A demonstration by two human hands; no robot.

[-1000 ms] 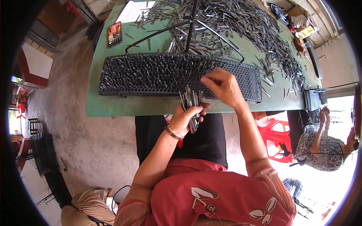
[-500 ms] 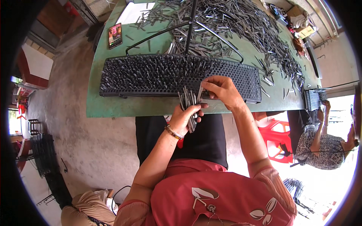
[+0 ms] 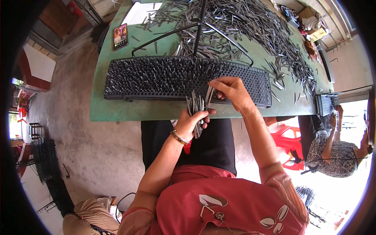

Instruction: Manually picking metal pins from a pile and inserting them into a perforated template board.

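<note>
A bundle of thin dark metallic strips [image 3: 197, 111] fans upward from my left hand [image 3: 194, 122], whose fingers are wrapped round it at the table's near edge. Just right of and above the bundle, my right hand [image 3: 232, 92] pinches a thin strip [image 3: 210, 94] between thumb and fingertips; its lower end reaches the bundle. Behind both hands stands a long black perforated rack [image 3: 250, 80]. Upright strips [image 3: 149, 76] crowd its left and middle holes, while bare holes show toward its right end. My right fingers are close to the rack's front edge.
On the green table [image 3: 113, 111], a large heap of loose strips [image 3: 250, 23] spreads across the far side and right. A black metal stand [image 3: 199, 37] rises behind the rack. A phone [image 3: 120, 37] lies far left. At right, another person [image 3: 333, 152] works near a red stool [image 3: 288, 145].
My right hand has shifted only slightly, and the pinched strip now leans a little more to the right. My left hand keeps its bundle in nearly the same place.
</note>
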